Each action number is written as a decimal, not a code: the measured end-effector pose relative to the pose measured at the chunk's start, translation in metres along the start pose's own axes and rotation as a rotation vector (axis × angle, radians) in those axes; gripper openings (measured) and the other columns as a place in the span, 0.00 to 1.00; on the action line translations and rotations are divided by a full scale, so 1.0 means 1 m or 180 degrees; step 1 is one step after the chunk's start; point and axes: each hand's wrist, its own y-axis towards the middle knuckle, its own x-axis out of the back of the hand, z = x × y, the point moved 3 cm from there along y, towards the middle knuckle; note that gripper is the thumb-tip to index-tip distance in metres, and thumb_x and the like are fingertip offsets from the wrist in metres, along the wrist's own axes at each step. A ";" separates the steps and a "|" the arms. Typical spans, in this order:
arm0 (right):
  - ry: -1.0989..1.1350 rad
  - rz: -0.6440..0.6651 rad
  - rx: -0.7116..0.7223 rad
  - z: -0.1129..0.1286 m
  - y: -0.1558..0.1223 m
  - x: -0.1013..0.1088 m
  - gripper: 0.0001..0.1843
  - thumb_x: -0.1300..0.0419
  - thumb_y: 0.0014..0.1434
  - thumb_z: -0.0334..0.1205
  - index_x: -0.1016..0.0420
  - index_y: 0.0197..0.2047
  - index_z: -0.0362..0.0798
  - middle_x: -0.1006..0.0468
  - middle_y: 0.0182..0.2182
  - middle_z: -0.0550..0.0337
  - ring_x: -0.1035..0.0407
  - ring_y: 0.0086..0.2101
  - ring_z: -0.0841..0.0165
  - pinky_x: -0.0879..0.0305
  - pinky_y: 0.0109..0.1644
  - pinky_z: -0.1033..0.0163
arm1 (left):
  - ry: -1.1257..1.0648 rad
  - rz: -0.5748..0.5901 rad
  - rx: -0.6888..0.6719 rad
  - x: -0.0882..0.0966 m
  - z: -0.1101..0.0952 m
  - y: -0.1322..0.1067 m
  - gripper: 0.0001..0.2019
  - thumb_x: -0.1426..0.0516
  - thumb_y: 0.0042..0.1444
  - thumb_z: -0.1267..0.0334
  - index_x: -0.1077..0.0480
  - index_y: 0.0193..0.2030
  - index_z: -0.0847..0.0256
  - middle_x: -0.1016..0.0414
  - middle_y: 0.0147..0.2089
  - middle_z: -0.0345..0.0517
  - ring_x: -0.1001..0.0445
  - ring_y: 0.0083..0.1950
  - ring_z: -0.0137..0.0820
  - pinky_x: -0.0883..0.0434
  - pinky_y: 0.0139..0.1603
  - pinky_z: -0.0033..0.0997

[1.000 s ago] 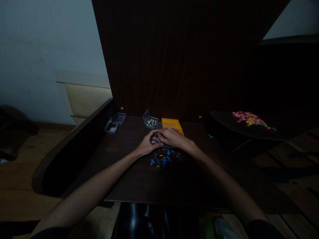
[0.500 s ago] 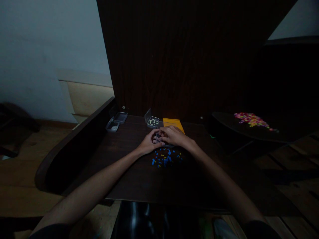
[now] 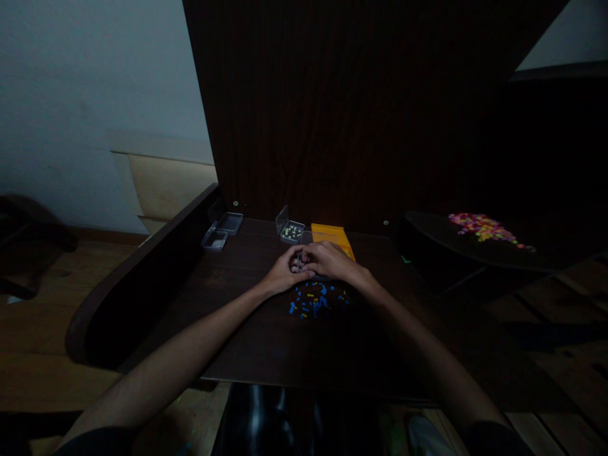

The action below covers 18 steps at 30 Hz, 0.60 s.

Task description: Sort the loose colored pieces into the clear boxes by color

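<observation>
Dim light falls on a dark wooden tabletop [image 3: 256, 342] filling the lower middle of the frame. At the centre, the left hand [image 3: 281, 273] and right hand [image 3: 330, 259] curve close together around a clear box [image 3: 323, 278]; shadow hides the fingertips, so I cannot tell whether either grips anything. Small blue and yellow pieces [image 3: 322, 302] lie scattered just below them in the frame, and an orange container [image 3: 327, 233] sits just above the right hand. Bright, multicoloured bits [image 3: 484, 228] are heaped at right.

Left hand [image 3: 284, 272] curled, thumb [image 3: 304, 276] out | right hand [image 3: 330, 259] arched inward, fingers [image 3: 313, 249] perhaps pinching | forearms [image 3: 190, 345] extended forward, converging
</observation>
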 end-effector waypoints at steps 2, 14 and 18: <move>0.0029 -0.0033 0.0006 0.000 -0.001 0.004 0.07 0.40 0.58 0.37 0.23 0.40 0.48 0.22 0.35 0.56 0.30 0.35 0.65 0.43 0.36 0.64 | 0.0003 -0.0010 0.0026 0.000 0.000 0.000 0.32 0.31 0.41 0.63 0.36 0.54 0.61 0.30 0.43 0.44 0.29 0.38 0.27 0.29 0.40 0.31; -0.0320 0.0172 -0.0324 0.005 -0.001 0.003 0.12 0.44 0.61 0.39 0.19 0.42 0.49 0.19 0.35 0.55 0.28 0.35 0.66 0.44 0.35 0.66 | -0.0050 0.0023 0.0136 0.000 0.000 0.000 0.34 0.32 0.41 0.64 0.39 0.56 0.62 0.29 0.44 0.45 0.29 0.40 0.27 0.29 0.43 0.30; -0.0267 0.0153 -0.0336 0.004 0.001 0.000 0.11 0.43 0.60 0.38 0.19 0.41 0.48 0.20 0.33 0.55 0.29 0.33 0.67 0.46 0.33 0.66 | -0.0001 0.0035 0.0115 0.000 0.001 0.000 0.35 0.32 0.41 0.64 0.39 0.56 0.63 0.29 0.44 0.45 0.28 0.40 0.28 0.29 0.43 0.30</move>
